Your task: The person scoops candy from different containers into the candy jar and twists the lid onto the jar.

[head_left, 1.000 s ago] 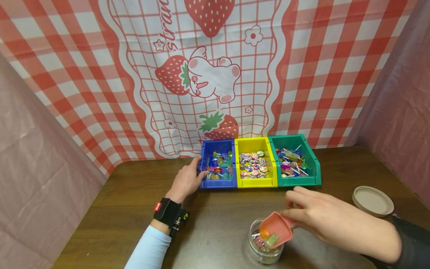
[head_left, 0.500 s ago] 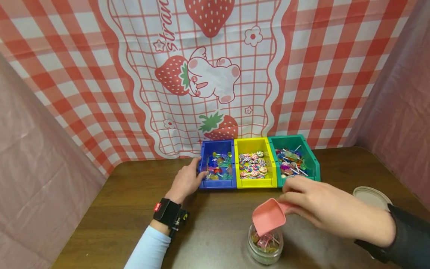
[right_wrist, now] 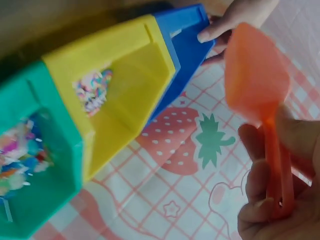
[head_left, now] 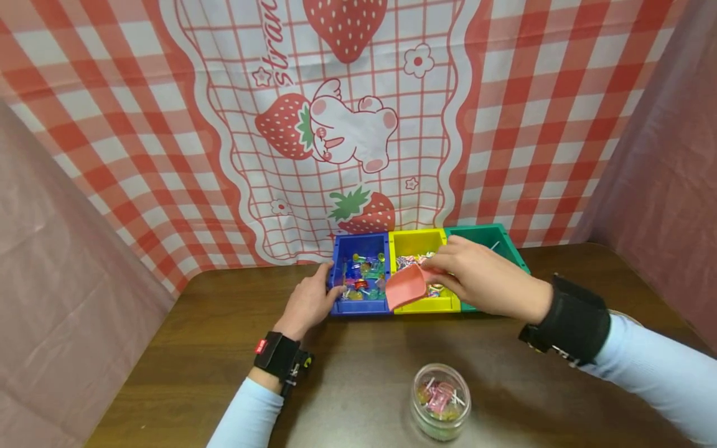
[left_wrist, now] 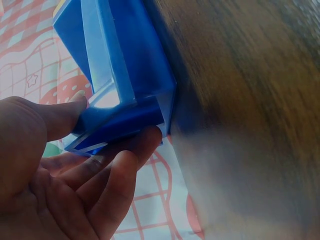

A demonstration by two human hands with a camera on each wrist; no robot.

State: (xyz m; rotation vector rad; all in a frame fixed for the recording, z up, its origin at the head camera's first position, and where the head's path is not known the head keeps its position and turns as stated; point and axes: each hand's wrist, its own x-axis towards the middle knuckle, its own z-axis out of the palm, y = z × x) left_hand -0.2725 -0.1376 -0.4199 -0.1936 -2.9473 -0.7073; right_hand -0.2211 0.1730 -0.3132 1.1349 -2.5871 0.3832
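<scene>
My right hand (head_left: 484, 277) grips a pink scoop (head_left: 406, 287) by its handle, with fingers curled round it in the right wrist view. The scoop's bowl (right_wrist: 255, 70) looks bare inside there. In the head view it overlaps the front of the yellow bin (head_left: 430, 305) and the edge of the blue bin (head_left: 361, 307). My left hand (head_left: 307, 302) holds the blue bin's left wall, thumb (left_wrist: 67, 115) on one side and fingers on the other. Wrapped candies and lollipops lie in the blue bin. Below the scoop stands a glass jar (head_left: 439, 428) holding several candies.
Next to the yellow bin, which holds swirl candies (right_wrist: 92, 92), sits a green bin (head_left: 476, 234) of mixed candies (right_wrist: 20, 155), partly behind my right hand. A pale lid (head_left: 626, 316) lies mostly hidden behind my right forearm. A checked cloth (head_left: 532, 124) hangs behind the bins.
The candies in the scoop have dropped into the jar. My right hand has carried the scoop up and away from the jar toward the bins. My left hand stays on the blue bin.
</scene>
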